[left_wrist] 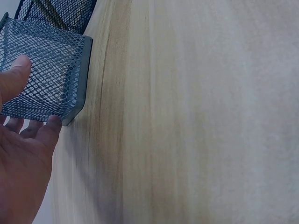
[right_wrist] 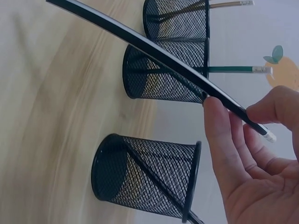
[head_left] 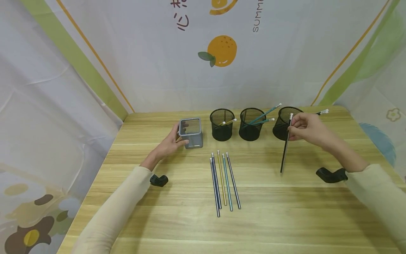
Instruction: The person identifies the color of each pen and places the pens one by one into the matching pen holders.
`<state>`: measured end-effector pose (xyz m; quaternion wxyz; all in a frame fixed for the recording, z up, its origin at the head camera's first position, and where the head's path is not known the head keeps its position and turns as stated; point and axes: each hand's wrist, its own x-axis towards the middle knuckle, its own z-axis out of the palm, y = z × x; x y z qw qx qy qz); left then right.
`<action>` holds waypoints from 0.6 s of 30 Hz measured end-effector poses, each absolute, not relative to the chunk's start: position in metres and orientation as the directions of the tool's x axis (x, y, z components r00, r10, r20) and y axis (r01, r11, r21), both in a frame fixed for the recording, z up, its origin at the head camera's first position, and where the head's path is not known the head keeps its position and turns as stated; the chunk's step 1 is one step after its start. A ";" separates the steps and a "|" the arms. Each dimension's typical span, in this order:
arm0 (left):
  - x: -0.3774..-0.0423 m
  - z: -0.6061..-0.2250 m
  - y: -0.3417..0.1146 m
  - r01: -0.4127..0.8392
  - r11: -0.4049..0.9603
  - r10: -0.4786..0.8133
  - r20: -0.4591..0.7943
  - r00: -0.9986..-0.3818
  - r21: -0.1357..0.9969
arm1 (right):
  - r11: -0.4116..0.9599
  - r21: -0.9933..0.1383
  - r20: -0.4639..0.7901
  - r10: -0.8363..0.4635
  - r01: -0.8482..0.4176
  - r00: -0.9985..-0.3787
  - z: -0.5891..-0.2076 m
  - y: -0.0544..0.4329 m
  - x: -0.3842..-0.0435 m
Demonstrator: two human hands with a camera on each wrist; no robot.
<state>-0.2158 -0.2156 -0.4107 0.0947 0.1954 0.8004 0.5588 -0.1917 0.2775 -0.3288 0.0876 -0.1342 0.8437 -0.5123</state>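
Note:
My left hand (head_left: pixel 168 145) grips a grey square mesh pencil holder (head_left: pixel 194 141) standing on the table; in the left wrist view the thumb lies against one mesh side and the fingers against another. My right hand (head_left: pixel 310 129) pinches a black pencil (head_left: pixel 284 157) near its white eraser end, tip slanting down above the table. Just behind that hand stands a round black mesh cup (head_left: pixel 279 129) with dark pencils leaning in it, clearer in the right wrist view, where the held pencil (right_wrist: pixel 140 46) passes in front of the other cups.
A middle round cup (head_left: pixel 250 133) contains teal pencils, and a left one (head_left: pixel 222 133) yellow pencils. In front lie several loose pencils side by side: dark blue pencils (head_left: pixel 233 181), a yellow pencil (head_left: pixel 222 178) and a teal pencil (head_left: pixel 227 183). A printed curtain (head_left: pixel 152 70) hangs behind the table.

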 end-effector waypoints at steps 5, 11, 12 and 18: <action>-0.217 -0.412 -0.216 0.211 0.304 0.419 0.069 -0.905 0.929 | 0.445 -0.882 0.023 -0.288 -0.155 -0.957 -0.325 0.283 -0.194; -0.216 -0.412 -0.217 0.204 0.305 0.419 0.061 -0.906 0.930 | 0.486 -0.849 0.089 -0.257 -0.208 -0.962 -0.316 0.287 -0.195; -0.216 -0.413 -0.217 0.204 0.304 0.420 0.062 -0.906 0.930 | 0.493 -0.844 0.098 -0.250 -0.214 -0.963 -0.314 0.288 -0.195; -0.217 -0.413 -0.217 0.209 0.305 0.418 0.066 -0.906 0.929 | 0.525 -0.820 0.120 -0.230 -0.227 -0.966 -0.301 0.293 -0.198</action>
